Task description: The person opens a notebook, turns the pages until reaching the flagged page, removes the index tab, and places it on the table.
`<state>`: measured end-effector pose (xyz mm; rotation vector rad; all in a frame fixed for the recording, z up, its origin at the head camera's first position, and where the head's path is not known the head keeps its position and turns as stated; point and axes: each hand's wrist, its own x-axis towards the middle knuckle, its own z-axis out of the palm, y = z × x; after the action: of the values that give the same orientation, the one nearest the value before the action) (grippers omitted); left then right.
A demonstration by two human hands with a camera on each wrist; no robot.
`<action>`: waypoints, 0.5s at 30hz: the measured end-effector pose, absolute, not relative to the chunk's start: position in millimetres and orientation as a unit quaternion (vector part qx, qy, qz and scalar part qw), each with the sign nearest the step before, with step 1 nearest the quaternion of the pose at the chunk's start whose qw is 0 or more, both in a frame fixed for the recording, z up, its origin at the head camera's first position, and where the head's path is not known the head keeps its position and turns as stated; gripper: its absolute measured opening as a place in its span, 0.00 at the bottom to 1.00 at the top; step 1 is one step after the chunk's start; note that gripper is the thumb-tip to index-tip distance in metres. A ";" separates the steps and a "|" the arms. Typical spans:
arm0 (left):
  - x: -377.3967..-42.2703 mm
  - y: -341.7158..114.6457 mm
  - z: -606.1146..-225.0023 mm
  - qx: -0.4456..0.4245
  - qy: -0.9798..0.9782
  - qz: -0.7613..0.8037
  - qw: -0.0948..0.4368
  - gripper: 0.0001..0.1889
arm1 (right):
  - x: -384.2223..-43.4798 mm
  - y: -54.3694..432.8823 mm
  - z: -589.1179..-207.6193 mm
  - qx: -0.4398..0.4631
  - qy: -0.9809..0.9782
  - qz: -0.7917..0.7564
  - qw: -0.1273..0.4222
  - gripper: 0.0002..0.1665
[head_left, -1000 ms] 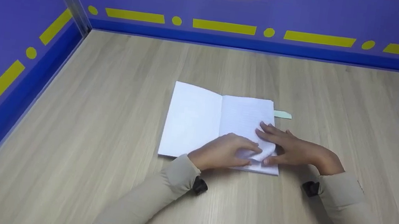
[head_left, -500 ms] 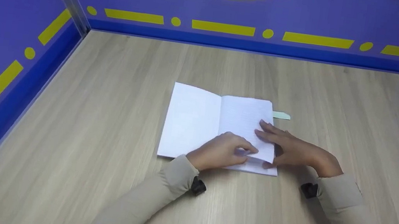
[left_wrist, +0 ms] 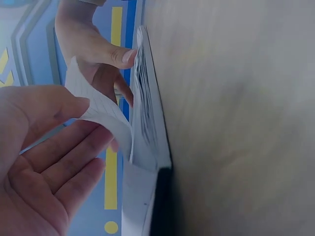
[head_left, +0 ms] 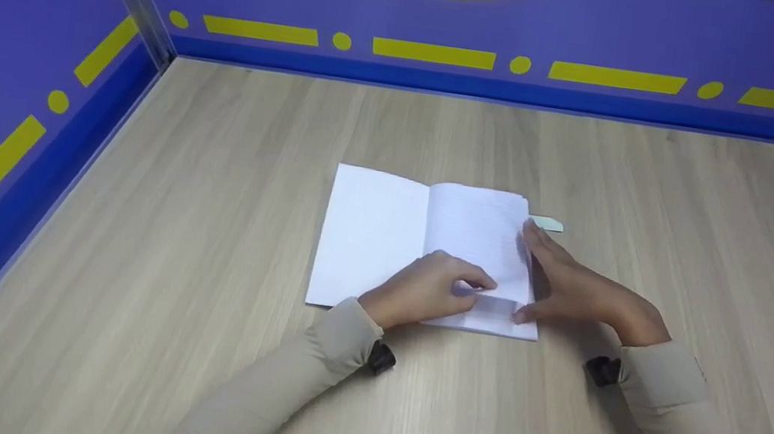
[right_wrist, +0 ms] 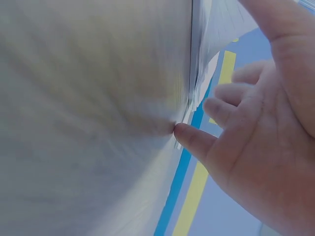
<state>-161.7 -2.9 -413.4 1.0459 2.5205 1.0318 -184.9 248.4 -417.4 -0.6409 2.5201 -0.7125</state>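
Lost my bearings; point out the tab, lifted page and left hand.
Tab [head_left: 547, 224], head view, middle of protruding strip.
Lifted page [left_wrist: 104, 110], left wrist view, curled middle.
Left hand [head_left: 424, 290], head view, back of hand.

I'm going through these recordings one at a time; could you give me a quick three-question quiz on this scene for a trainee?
1. Which hand pinches the lifted page of the notebook?
2. True or false: the notebook is shut.
3. In the head view, from which side of the notebook does the green tab stick out? A) left B) right C) bottom

Key:
1. The left hand.
2. False; it lies open on the table.
3. B
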 end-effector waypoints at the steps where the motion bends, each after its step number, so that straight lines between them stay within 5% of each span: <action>1: -161.9 -3.6 -413.6 0.353 0.858 0.357 0.111 0.14 | -185.0 248.8 -417.4 -0.229 0.912 -0.261 0.219 0.77; 15: -164.7 -11.0 -410.5 0.310 0.833 0.457 0.037 0.18 | -185.6 253.6 -419.4 -0.220 0.909 -0.279 0.220 0.78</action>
<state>-164.7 -11.0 -410.5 0.9513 2.5566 1.4020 -185.6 253.6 -419.4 -0.6079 2.5133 -0.7725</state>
